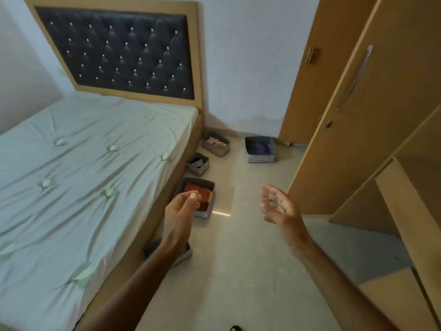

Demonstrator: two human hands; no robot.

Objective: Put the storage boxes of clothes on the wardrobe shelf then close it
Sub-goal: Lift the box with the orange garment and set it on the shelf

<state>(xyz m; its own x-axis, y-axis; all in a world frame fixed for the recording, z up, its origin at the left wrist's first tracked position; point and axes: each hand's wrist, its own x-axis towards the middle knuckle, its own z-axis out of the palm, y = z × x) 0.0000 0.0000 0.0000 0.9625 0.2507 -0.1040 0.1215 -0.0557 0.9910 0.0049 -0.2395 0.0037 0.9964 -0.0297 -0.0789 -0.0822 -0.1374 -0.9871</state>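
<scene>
empty hands over bare floor between bed and wardrobe
left hand and right hand spread wide, holding nothing; boxes line the bed edge at 12 o'clock; wardrobe open at 3.

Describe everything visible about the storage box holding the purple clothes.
The storage box with purple clothes is a shallow, open-topped rectangular bin that looks like grey fabric, with a pale patterned outer face and a plain darker lining. Folded purple cloth lies inside, below the rim. The box sits flat and upright on the pale floor, just before the foot of the wall and beside the open wardrobe door. It stands apart from the other boxes along the bed; neither hand touches it.
</scene>
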